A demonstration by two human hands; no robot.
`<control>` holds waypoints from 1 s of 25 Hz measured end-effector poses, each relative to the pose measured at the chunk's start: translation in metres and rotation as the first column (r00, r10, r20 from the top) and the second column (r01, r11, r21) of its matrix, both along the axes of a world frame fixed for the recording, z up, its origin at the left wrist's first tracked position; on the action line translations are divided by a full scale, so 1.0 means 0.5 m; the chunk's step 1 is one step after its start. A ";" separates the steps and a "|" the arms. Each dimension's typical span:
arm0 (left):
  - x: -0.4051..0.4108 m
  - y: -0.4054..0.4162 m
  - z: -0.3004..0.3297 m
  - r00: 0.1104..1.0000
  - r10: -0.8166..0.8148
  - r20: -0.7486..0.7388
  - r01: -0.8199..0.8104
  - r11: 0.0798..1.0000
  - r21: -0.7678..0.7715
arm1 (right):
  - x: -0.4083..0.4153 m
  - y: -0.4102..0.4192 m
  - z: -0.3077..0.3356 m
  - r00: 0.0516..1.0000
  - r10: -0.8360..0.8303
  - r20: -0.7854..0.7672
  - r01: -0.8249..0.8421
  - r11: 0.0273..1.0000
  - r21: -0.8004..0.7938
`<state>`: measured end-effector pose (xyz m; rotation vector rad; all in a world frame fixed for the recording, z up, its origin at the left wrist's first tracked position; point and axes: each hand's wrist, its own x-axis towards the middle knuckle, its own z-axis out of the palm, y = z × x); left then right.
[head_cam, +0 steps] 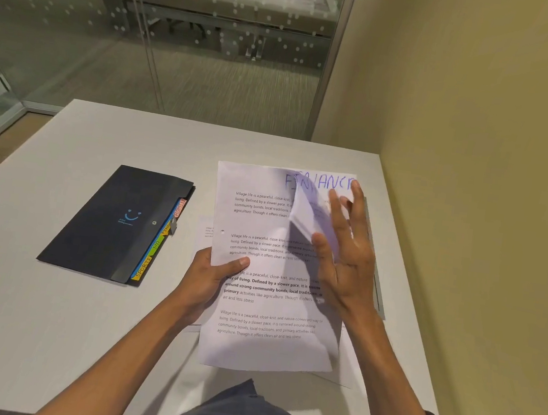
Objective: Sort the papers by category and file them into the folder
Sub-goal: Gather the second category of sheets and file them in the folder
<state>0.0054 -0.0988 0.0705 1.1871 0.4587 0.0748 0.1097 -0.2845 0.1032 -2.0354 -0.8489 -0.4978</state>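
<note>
Two hands on papers (270, 310), left hand (210, 280) gripping, folder (119, 222) beside.

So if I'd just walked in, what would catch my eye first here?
Probably the sheet of paper headed FINANCE in blue handwriting, held over the white table with the left hand gripping its edge. The right hand is turning a page at its top right corner. To the left lies a closed dark folder with coloured tabs.

Left grip (212, 275) pinched shut, right grip (346, 250) spread open.
</note>
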 end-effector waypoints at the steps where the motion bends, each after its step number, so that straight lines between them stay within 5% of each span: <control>1: 0.000 0.000 -0.002 1.000 0.002 -0.001 -0.002 1.000 -0.004 | -0.006 0.001 0.003 0.993 0.002 -0.116 0.007 0.997 0.079; 5: -0.002 0.002 -0.008 1.000 0.007 0.012 -0.008 1.000 0.020 | 0.004 -0.017 -0.019 0.747 0.044 -0.663 0.207 0.933 0.295; 9: 0.009 0.008 -0.016 1.000 -0.011 0.015 0.009 0.992 0.126 | 0.019 -0.043 -0.056 0.457 0.237 -0.857 0.174 0.921 0.348; 16: 0.045 0.016 -0.037 0.999 -0.040 0.007 0.036 0.952 0.303 | 0.015 -0.025 -0.073 0.481 0.247 -0.842 0.206 0.901 0.382; 25: 0.065 0.019 -0.034 0.999 -0.020 0.034 0.009 0.949 0.314 | 0.020 -0.025 -0.066 0.596 0.215 -0.774 0.127 0.926 0.355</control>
